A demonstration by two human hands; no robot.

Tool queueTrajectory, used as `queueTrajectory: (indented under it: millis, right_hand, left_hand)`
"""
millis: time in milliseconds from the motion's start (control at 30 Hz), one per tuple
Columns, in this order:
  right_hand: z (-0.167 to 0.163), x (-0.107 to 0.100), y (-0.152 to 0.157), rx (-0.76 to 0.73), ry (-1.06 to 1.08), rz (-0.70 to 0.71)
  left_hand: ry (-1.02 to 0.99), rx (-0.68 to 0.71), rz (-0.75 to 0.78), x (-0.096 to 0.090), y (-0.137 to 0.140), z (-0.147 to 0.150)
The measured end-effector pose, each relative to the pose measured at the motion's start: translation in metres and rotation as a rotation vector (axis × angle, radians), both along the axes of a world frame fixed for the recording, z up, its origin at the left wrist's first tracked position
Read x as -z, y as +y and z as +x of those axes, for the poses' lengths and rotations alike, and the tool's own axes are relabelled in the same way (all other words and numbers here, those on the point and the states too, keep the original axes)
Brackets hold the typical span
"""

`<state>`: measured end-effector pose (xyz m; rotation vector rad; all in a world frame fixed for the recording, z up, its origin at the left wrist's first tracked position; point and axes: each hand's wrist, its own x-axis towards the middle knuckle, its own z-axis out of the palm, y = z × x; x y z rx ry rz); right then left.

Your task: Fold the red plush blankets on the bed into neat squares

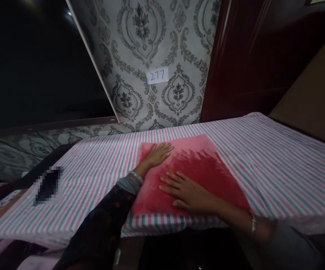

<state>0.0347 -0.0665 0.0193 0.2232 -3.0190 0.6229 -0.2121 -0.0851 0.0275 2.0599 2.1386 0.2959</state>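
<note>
A red, plush-looking piece of fabric (207,172) lies spread on the table, with paler pink patches where its nap is brushed the other way. My left hand (159,154) rests flat on its upper left part, fingers stretched out. Lower down, near the middle, my right hand (189,191) lies palm down on the same fabric with its fingers spread. Neither hand grips anything. Both wrists wear a bracelet.
A striped pink, grey and white cloth (275,157) covers the table. A blurred-out dark object (48,185) is at the left. Behind stand a patterned wall (176,48) with a paper reading 277 (157,75), a large dark screen (38,60) and a dark red panel (244,56).
</note>
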Motion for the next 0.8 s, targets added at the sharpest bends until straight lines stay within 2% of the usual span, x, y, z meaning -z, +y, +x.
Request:
queueTrajectory:
  millis: [167,267,367,467,600,700,800]
  right_hand:
    - [0.034,0.002,-0.019,-0.020,-0.040,-0.048]
    - [0.047,-0.006,-0.026,-0.059,-0.065,-0.076]
    - [0.047,-0.018,-0.026,-0.074,-0.075,-0.089]
    - [0.026,-0.032,-0.023,-0.032,-0.013,-0.052]
    - [-0.026,-0.040,-0.023,-0.046,0.093,0.043]
    - [-0.058,-0.032,-0.029,-0.078,0.093,0.067]
    - [-0.064,-0.014,-0.039,-0.121,0.044,0.049]
  left_hand:
    - [-0.001,-0.001,0.016,0.004,0.002,-0.003]
    - [-0.012,0.009,0.029,0.004,0.001,-0.002]
    - [-0.011,0.018,-0.014,-0.005,-0.002,-0.001]
    - [0.011,0.010,-0.042,-0.022,-0.009,-0.002]
    - [0.042,-0.074,-0.026,-0.040,-0.024,-0.013]
    - [0.066,-0.139,-0.047,-0.033,-0.035,-0.024]
    - [0.093,-0.189,-0.048,-0.013,-0.041,-0.029]
